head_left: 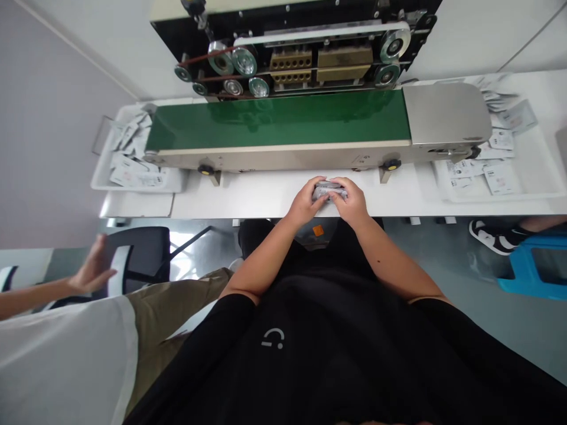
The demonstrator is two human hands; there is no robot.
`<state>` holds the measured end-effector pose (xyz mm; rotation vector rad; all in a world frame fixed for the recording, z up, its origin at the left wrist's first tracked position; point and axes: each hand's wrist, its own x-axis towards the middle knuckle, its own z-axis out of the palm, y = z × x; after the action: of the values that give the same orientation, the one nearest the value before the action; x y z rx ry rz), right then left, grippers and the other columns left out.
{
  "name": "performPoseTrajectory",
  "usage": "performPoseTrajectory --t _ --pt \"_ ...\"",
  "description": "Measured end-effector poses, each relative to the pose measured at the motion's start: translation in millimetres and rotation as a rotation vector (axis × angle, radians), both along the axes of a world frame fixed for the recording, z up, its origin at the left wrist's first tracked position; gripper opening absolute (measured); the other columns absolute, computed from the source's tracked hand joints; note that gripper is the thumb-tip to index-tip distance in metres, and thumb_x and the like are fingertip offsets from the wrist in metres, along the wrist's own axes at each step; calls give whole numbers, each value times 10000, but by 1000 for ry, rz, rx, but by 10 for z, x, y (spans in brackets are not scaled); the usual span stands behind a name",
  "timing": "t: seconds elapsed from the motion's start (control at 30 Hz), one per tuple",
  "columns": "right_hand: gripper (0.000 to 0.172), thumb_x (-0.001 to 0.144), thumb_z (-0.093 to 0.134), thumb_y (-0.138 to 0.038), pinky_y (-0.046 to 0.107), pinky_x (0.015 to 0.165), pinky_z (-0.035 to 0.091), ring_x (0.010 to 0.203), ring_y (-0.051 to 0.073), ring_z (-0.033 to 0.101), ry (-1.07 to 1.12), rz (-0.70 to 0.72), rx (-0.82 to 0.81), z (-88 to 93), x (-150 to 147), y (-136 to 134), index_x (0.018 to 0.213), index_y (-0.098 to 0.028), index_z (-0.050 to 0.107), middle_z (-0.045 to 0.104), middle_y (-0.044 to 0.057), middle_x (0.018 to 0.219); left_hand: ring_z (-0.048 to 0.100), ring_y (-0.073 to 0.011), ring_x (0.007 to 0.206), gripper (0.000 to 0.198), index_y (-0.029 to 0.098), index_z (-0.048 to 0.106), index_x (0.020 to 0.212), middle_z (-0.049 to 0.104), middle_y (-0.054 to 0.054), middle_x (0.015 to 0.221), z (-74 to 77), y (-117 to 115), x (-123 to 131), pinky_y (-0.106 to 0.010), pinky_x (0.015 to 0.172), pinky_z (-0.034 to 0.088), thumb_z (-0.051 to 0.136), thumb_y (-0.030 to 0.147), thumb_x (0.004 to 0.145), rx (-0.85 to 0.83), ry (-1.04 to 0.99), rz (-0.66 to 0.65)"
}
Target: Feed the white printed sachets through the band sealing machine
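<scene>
Between my two hands, over the front strip of the white table, is a small stack of printed white and grey packets. My left hand grips the stack from its left side, fingers curled behind and thumb in front. On the opposite side my right hand closes round the same packets, its thumb also on the near face. How many packets there are, I cannot make out. Just beyond my hands runs a sealing machine's green conveyor belt.
Rollers and brass blocks of the machine rise behind the belt. A white bin of packets stands left, and a white tray with more packets right. Beside me on the left is a person's open hand. A blue stool is at right.
</scene>
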<state>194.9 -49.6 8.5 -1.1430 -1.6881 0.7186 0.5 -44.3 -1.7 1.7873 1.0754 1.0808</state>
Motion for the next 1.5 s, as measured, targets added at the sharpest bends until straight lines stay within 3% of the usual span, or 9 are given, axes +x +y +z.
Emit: performPoseTrajectory --t 0.07,0.17,0.37,0.5,0.73,0.93,1.2,1.37,1.5 --pt "348 970 653 -354 480 1139 535 1225 265 683 10 22 70 3 -26 11 1311 -280 663 726 73 1257 612 -292 1361 559 218 501 1482 629 -151 1464 5 -1 3 -434 1182 465 686 364 974 39 8 19" --pt "541 915 733 -333 475 1124 547 1240 270 687 2 108 4 8 -27 63 1438 -283 606 727 77 1279 638 -288 1302 637 202 475 1512 655 -157 1408 7 9 17 -453 1171 477 716 289 929 51 28 61" --pt "209 958 687 -335 443 1080 555 1157 256 709 -29 111 -10 116 38 126 1131 -239 753 749 73 1196 665 -266 1229 664 231 477 1509 682 -129 1314 -12 44 38 -435 1116 517 752 283 907 23 21 81" --pt "377 901 752 -305 440 1103 546 1198 260 697 -54 118 -81 105 83 149 1272 -243 719 737 74 1260 655 -279 1263 699 228 476 1507 673 -139 1344 0 50 31 -437 1114 522 785 284 883 26 17 91" --pt "378 879 769 -281 468 1077 551 1160 295 691 -182 14 -101 -42 145 164 1253 -233 733 731 97 1238 665 -265 1237 612 229 538 1466 642 -139 1435 1 43 15 -420 1095 542 745 225 889 -11 61 121" --pt "392 831 785 -228 428 1013 568 1107 269 684 -211 -12 -69 -77 177 172 1219 -221 732 704 101 1218 687 -261 1188 576 219 542 1455 699 -131 1321 6 50 20 -425 1079 547 750 264 920 -20 64 98" --pt "184 889 757 -358 331 844 573 889 176 670 17 -151 -139 -134 217 112 962 -205 685 710 38 999 689 -280 1184 681 244 556 1452 682 -129 1373 -9 80 5 -431 1047 568 851 392 856 -87 24 110" --pt "204 906 743 -385 306 842 576 864 150 652 177 -210 -159 -133 169 72 948 -198 673 681 39 970 690 -290 1171 665 237 585 1396 702 -118 1326 70 60 23 -430 1029 556 883 366 816 -120 64 143" --pt "270 894 747 -436 304 873 586 986 171 655 290 -220 -165 -136 70 23 955 -196 641 660 65 1061 700 -264 1076 586 222 619 1269 736 -91 1200 111 33 49 -388 950 553 913 370 784 -122 89 218"
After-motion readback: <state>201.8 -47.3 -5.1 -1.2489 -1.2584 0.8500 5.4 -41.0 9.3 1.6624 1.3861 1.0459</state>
